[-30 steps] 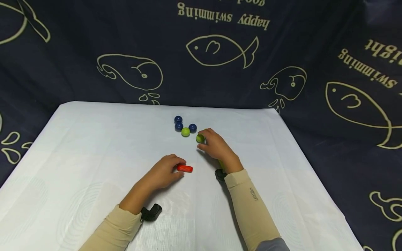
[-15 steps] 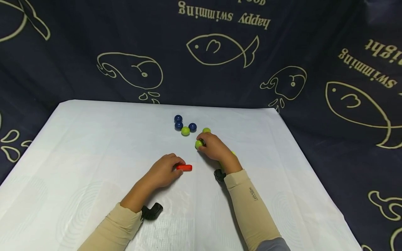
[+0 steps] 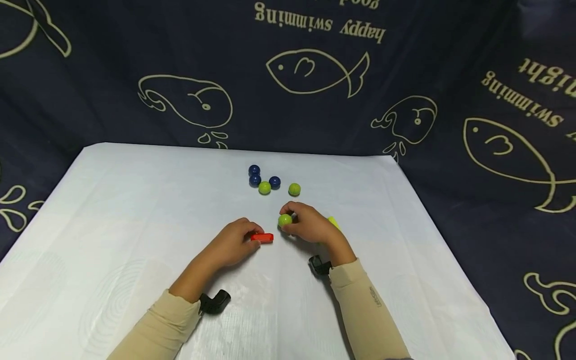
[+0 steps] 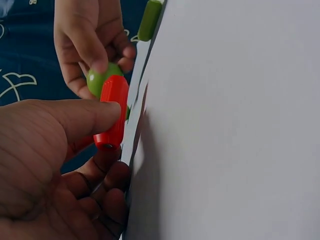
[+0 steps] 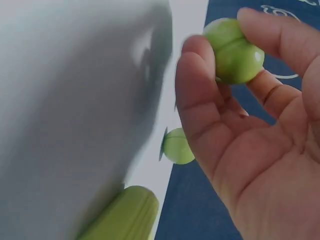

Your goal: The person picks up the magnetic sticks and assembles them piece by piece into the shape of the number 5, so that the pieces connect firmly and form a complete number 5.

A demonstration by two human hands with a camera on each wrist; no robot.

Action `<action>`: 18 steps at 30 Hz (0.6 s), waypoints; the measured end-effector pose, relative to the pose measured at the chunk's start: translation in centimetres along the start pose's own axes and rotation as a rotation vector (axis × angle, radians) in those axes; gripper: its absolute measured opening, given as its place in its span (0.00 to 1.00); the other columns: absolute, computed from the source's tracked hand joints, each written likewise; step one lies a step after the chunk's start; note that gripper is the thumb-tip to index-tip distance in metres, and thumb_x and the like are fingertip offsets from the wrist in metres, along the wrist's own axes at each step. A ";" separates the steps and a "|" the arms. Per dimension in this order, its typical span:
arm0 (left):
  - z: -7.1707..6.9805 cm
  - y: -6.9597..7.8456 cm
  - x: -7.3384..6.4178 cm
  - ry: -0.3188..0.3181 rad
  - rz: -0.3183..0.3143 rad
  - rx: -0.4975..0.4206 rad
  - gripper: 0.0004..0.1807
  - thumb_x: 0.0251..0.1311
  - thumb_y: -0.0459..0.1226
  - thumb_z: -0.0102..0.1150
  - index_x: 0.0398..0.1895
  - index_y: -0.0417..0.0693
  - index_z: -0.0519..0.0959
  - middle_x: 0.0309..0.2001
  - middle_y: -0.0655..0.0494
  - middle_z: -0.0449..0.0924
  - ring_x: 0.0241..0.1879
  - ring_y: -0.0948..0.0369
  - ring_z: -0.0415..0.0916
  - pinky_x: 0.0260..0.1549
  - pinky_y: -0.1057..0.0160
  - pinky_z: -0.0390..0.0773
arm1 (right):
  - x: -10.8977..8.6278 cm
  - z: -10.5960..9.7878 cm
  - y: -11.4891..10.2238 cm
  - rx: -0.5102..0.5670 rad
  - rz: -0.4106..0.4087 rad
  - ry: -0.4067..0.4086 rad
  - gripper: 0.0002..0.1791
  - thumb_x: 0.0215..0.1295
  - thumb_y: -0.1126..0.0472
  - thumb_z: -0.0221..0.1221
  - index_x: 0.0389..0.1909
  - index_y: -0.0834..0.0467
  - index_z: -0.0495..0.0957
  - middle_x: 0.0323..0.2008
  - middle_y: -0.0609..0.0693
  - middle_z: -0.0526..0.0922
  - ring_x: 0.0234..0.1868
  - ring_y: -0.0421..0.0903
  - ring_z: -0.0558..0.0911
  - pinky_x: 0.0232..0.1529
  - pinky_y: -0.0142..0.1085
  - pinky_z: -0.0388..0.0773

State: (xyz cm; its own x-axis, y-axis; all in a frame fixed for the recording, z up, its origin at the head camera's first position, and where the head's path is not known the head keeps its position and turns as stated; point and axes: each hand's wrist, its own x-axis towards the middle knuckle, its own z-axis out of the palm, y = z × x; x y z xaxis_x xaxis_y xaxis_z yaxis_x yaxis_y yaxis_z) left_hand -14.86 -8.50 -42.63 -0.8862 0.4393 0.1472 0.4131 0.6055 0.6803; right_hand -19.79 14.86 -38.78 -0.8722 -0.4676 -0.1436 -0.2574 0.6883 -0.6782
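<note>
My left hand pinches a short red ribbed rod between thumb and fingers, just over the white tabletop. The left wrist view shows the thumb lying along the rod's side. To its right, my right hand holds a green ball at its fingertips, and a seam runs round this ball in the right wrist view. The ball is slightly beyond the rod's right end in the head view; the two overlap in the left wrist view. A yellow-green rod lies partly hidden behind the right wrist.
Farther back on the white table, a green ball sits by a dark blue ball and two more blue balls. Another green ball lies alone to their right. A dark fish-print cloth hangs behind the table.
My right hand has drawn the green ball back toward me, closer to the red rod, uncovering the green ball behind. My left hand stays almost in place with the red rod.
</note>
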 end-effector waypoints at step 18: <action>-0.5 0.1 0.3 0.007 -0.006 -0.051 0.10 0.59 0.31 0.64 0.44 0.47 0.84 0.36 0.56 0.75 0.34 0.58 0.70 0.38 0.56 0.70 | -1.1 1.1 0.5 0.042 -0.079 -0.124 0.12 0.64 0.62 0.65 0.47 0.54 0.76 0.34 0.47 0.77 0.38 0.45 0.75 0.39 0.37 0.74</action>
State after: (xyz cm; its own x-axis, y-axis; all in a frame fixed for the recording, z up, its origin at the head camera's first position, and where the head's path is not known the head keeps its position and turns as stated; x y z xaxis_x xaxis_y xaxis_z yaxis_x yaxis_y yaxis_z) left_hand -15.14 -8.67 -42.11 -0.8902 0.4309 0.1475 0.3964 0.5734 0.7170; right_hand -18.52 15.11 -39.77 -0.7914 -0.5857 -0.1748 -0.3032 0.6245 -0.7198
